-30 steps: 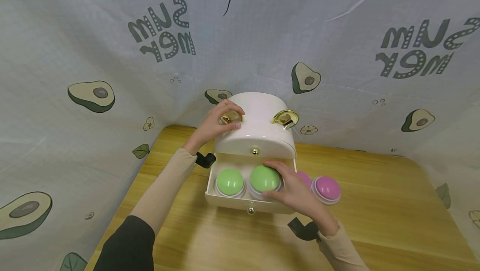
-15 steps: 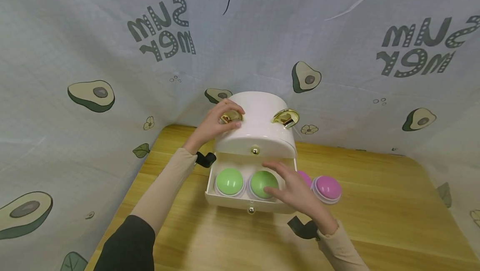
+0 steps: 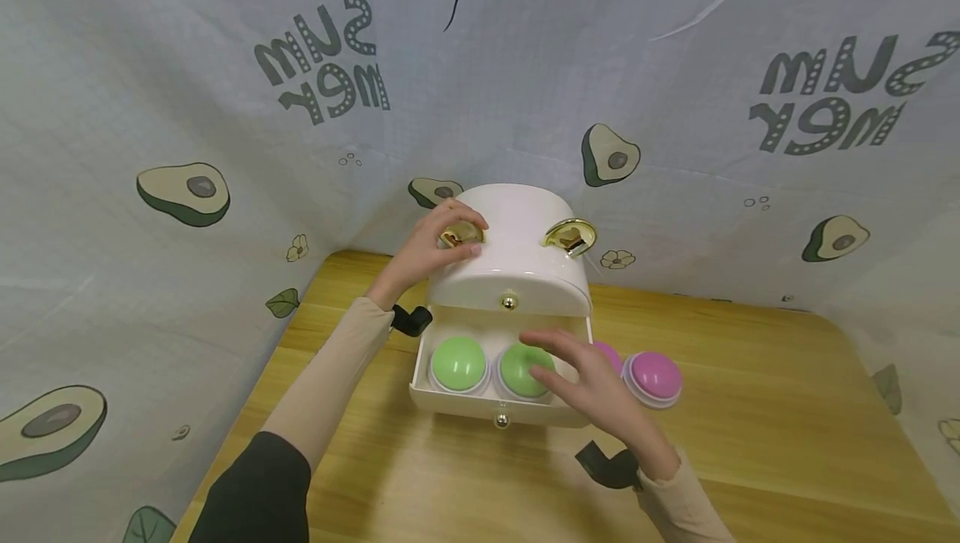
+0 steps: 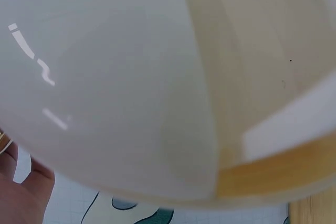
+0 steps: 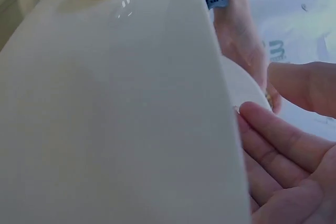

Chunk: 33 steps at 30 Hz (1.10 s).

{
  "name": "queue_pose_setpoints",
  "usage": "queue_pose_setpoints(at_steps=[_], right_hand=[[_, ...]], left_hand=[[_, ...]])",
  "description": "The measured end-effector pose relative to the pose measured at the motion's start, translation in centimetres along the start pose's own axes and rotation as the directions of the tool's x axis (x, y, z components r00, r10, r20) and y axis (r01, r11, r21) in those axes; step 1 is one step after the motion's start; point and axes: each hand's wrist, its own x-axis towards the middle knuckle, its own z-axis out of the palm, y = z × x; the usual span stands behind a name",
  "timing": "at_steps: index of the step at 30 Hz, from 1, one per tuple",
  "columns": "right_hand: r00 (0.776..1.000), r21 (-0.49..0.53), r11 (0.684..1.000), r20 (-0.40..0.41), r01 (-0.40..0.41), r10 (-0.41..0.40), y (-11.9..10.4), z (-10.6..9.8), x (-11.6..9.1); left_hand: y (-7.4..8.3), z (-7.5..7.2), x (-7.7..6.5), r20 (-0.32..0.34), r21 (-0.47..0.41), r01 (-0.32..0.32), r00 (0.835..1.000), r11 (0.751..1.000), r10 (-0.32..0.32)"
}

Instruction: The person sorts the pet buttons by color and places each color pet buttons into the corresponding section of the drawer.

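A white storage box (image 3: 517,218) with a rounded top stands on the table, its lower drawer (image 3: 453,404) pulled out. My left hand (image 3: 431,247) grips the gold ear (image 3: 463,233) on the left of the lid, thumb in front and fingers behind. In the drawer sit two round white containers with domed green lids, a left green container (image 3: 459,364) and a right green container (image 3: 517,368). Over the right one hovers my right hand (image 3: 600,380), fingers spread and holding nothing. The left wrist view shows mostly the box's glossy white side (image 4: 105,93).
A second gold ear (image 3: 572,237) stands on the right of the lid. Gold knobs sit on the upper front and on the drawer front (image 3: 502,420). Right of the drawer, a pink-domed container (image 3: 654,378) lies beside another pink one (image 3: 609,357), partly hidden by my hand. Behind hangs a printed curtain (image 3: 675,93).
My right hand has let go of the right green container, which now rests lower in the drawer, and has drawn slightly back from it. The left hand stays on the gold ear.
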Motion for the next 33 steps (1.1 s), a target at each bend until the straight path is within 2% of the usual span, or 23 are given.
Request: queue_pose_setpoints(at_steps=[7, 17, 27, 33], right_hand=[[1.000, 0.097, 0.995, -0.014, 0.011, -0.010, -0.8, -0.1, -0.8], [0.992, 0.217, 0.968, -0.034, 0.128, -0.124, -2.2, 0.0, -2.1], [0.982, 0.239, 0.956, 0.038, 0.170, -0.184, -2.5, 0.8, -3.9], [0.961, 0.290, 0.935, 0.120, 0.205, -0.248, -2.0, 1.8, -4.7]], left_hand=[[0.0, 0.0, -0.1, 0.000, -0.007, 0.007, 1.000, 1.000, -0.007], [-0.1, 0.1, 0.0, -0.007, -0.014, 0.000, 1.000, 1.000, 0.000], [-0.1, 0.1, 0.0, -0.005, -0.017, 0.000, 1.000, 1.000, 0.000], [-0.1, 0.1, 0.0, -0.005, -0.025, 0.003, 1.000, 1.000, -0.004]])
